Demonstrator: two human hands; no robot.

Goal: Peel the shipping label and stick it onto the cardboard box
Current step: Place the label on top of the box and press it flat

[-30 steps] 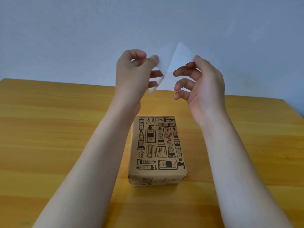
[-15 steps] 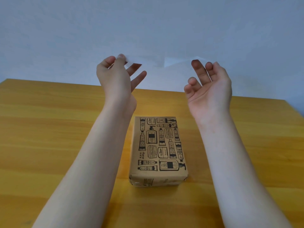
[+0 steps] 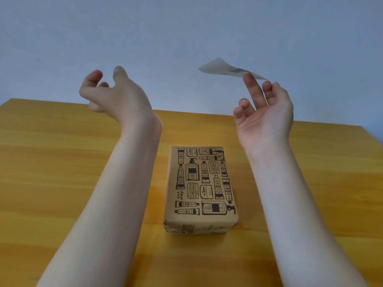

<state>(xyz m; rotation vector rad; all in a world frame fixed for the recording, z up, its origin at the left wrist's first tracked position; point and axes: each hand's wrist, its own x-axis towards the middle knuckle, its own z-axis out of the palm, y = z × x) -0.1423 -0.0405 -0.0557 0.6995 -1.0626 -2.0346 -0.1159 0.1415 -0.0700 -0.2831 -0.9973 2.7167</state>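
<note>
Hovering above the wooden table [image 3: 51,162], the left hand [image 3: 112,94] is raised with fingers loosely curled and nothing in it. Between the two forearms the cardboard box [image 3: 200,189] lies flat on the table, its printed top bare of any label. Further right, the right hand [image 3: 267,114] is palm-up and open, fingers spread. The shipping label [image 3: 230,70] sits blurred at its index fingertip, above the table's far edge; whether it is pinched or merely stuck there cannot be told.
</note>
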